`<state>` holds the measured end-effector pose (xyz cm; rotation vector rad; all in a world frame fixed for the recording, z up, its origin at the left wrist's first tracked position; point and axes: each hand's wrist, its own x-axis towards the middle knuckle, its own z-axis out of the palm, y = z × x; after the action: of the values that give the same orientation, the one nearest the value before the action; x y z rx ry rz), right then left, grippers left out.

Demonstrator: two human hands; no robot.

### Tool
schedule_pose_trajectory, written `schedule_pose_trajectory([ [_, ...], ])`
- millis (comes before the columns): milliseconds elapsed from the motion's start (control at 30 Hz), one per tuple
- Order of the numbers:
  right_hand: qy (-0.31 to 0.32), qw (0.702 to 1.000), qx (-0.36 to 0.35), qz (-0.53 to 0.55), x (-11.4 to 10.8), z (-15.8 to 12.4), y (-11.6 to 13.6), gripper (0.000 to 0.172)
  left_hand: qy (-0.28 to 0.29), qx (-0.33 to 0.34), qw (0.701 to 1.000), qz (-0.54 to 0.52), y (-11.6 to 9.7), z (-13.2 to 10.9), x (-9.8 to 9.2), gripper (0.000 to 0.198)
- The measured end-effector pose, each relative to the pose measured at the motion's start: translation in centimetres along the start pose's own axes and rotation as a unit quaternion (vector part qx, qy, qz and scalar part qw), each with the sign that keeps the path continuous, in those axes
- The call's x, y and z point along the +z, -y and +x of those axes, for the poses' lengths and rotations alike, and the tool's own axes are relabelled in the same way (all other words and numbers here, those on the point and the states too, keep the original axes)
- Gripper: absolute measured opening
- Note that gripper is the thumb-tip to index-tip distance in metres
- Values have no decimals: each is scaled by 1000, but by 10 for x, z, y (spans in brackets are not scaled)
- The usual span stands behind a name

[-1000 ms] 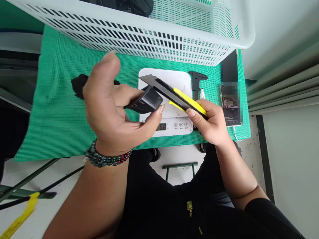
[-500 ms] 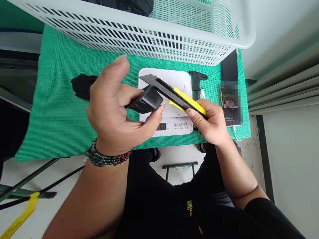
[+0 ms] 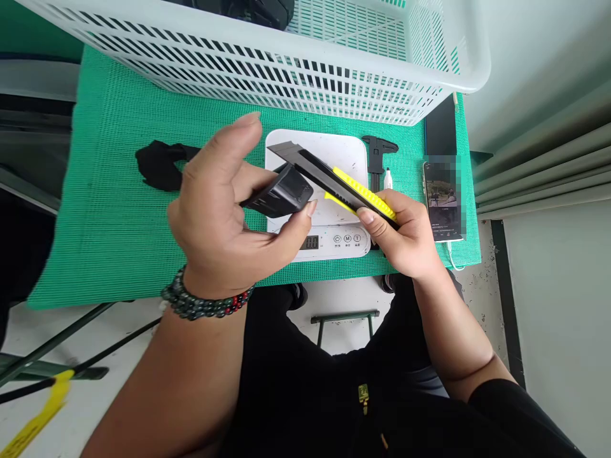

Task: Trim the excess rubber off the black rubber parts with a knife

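Observation:
My left hand (image 3: 222,213) grips a glossy black plastic part (image 3: 281,193) between thumb and fingers, its index finger lifted away. Most of the part's far end is hidden by the hand. Wrapped in my right hand (image 3: 403,232) is a black and yellow utility knife (image 3: 360,194), its blade extended to the left. The blade lies just above the upper edge of the black part; whether it touches is hard to tell. Beneath both hands a white kitchen scale (image 3: 317,143) rests on the green mesh mat (image 3: 114,242), its display reading 0.0.
A white slotted basket (image 3: 267,70) holding black pieces stands along the back. Right of the scale lie a black caliper (image 3: 377,152), a white marker (image 3: 387,179) and a phone (image 3: 443,197) with a cable. A crumpled black item (image 3: 157,165) sits at left.
My left hand's raised index finger and knuckles have shifted slightly right, uncovering more of the crumpled black item. The knife and the black part stay nearly where they were.

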<state>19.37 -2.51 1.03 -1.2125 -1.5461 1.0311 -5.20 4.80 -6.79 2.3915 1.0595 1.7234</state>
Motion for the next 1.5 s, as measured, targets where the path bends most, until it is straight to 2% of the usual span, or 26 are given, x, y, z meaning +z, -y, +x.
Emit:
schedule_pose_trajectory([
  [167,1,1000,2,-1,0,1,1,52,-1,49,999,13,-1,5,1,116],
  [333,5,1000,0,3,0,1,1,50,0,5,1000,-4,-6,3,0,110],
  [600,-1,1000,-11,-9,0,0,0,44,8,29,999,26,-5,6,0,115],
  [933,-3,1000,-9,-5,0,1,2,48,13,-1,1000,8,-2,-2,0,115],
  [1300,3,1000,0,1,0,1,2,50,20,-31,999,11,-33,11,-5,93],
  [1500,7,1000,12,-11,0,1,3,53,-18,38,999,23,-36,20,-2,94],
])
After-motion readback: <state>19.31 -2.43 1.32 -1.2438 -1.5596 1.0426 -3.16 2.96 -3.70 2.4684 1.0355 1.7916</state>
